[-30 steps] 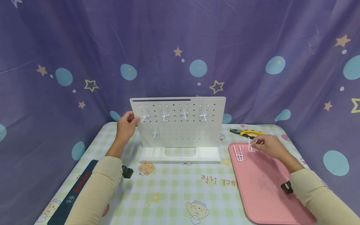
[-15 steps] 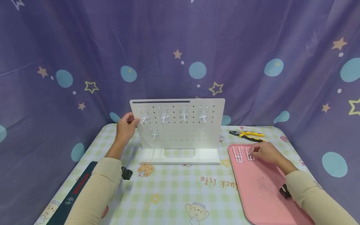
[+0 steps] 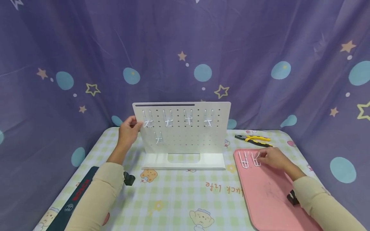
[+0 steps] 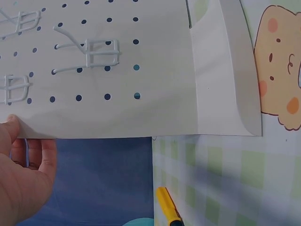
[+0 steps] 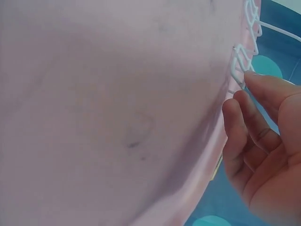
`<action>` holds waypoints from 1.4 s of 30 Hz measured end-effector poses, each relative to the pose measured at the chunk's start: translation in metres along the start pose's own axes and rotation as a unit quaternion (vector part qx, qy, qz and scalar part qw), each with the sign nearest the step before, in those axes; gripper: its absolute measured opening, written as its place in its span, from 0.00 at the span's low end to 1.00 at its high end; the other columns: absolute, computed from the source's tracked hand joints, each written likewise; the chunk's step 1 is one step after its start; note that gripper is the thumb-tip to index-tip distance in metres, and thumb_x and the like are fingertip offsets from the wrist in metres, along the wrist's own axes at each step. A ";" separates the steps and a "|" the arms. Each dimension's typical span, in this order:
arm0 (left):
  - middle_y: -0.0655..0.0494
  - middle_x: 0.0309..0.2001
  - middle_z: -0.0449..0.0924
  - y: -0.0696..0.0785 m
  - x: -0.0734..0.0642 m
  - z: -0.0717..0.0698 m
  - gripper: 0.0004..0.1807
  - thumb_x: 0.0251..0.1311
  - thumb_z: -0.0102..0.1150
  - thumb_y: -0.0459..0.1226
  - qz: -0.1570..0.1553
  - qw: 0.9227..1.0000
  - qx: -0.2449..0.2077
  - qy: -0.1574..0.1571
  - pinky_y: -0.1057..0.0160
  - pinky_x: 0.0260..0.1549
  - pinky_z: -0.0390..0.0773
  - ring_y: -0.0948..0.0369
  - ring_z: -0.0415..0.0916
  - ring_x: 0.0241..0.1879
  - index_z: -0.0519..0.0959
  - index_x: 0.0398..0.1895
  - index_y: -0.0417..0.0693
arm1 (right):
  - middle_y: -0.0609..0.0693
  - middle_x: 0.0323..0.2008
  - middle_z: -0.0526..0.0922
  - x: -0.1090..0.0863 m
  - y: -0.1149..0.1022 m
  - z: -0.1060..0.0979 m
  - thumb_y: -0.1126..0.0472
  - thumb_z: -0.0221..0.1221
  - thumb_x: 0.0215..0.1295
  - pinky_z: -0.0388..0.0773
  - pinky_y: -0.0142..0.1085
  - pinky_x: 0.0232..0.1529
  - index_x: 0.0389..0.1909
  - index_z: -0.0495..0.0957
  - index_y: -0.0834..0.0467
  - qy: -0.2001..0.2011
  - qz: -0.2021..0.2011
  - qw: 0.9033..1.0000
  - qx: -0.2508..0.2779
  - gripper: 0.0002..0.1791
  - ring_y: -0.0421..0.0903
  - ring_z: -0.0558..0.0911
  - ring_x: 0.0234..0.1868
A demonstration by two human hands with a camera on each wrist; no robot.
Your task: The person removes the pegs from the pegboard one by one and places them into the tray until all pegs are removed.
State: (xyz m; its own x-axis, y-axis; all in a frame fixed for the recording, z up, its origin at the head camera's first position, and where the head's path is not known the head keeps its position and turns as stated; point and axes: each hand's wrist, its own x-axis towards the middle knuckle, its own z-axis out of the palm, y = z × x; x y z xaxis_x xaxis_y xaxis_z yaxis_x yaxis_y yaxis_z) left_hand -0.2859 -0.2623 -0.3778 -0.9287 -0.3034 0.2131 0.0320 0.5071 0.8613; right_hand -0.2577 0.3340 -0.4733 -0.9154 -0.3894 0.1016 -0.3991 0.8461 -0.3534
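A white pegboard (image 3: 185, 133) stands upright on its base, with several white wire hooks hung on it. My left hand (image 3: 128, 132) grips its left edge. In the left wrist view the thumb lies on the front face and the fingers (image 4: 47, 157) go behind. Over the far end of the pink tray (image 3: 274, 192), my right hand (image 3: 273, 157) pinches a white wire hook (image 3: 255, 159) between thumb and fingertips; the same hook (image 5: 239, 63) shows in the right wrist view. Another wire hook (image 3: 244, 160) lies just left of it on the tray.
Pliers with yellow and black handles (image 3: 254, 140) lie behind the tray. A dark BOSCH case (image 3: 75, 199) sits along the left side, partly under the left sleeve. A purple curtain (image 3: 173, 41) hangs behind the checked tablecloth (image 3: 167, 199).
My right hand has lowered the wire hook from above the tray's far edge to beside the other hook. The left hand keeps its grip on the pegboard. The head view has shifted slightly.
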 end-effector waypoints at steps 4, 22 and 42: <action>0.42 0.52 0.81 -0.002 0.000 0.001 0.15 0.73 0.58 0.38 0.003 1.000 0.000 0.001 0.71 0.43 0.83 0.53 0.78 0.50 0.78 0.58 0.43 | 0.43 0.28 0.86 -0.003 -0.005 -0.009 0.63 0.66 0.61 0.77 0.36 0.32 0.36 0.87 0.53 0.010 0.023 0.999 0.020 0.04 0.39 0.80 0.30; 0.41 0.53 0.81 -0.002 -0.004 -0.006 0.16 0.73 0.57 0.38 -0.003 1.000 -0.004 -0.001 0.73 0.43 0.83 0.53 0.78 0.52 0.77 0.59 0.42 | 0.48 0.33 0.89 0.016 -0.071 -0.056 0.64 0.66 0.63 0.82 0.41 0.36 0.41 0.87 0.55 0.083 -0.028 0.996 0.020 0.07 0.46 0.85 0.33; 0.42 0.50 0.81 0.001 0.000 -0.001 0.14 0.72 0.58 0.36 0.015 1.000 -0.012 0.006 0.80 0.37 0.80 0.56 0.77 0.46 0.78 0.56 0.41 | 0.44 0.31 0.87 0.094 -0.205 0.017 0.60 0.67 0.65 0.79 0.32 0.31 0.42 0.87 0.54 0.089 -0.143 0.985 0.033 0.07 0.38 0.80 0.30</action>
State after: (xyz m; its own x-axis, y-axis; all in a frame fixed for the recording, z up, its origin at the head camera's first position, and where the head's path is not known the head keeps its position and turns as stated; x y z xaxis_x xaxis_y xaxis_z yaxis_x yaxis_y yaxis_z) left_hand -0.2854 -0.2622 -0.3763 -0.9223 -0.2984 0.2456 0.0693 0.4977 0.8646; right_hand -0.2608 0.1179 -0.4069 -0.7628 -0.5336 0.3653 -0.6434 0.6834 -0.3451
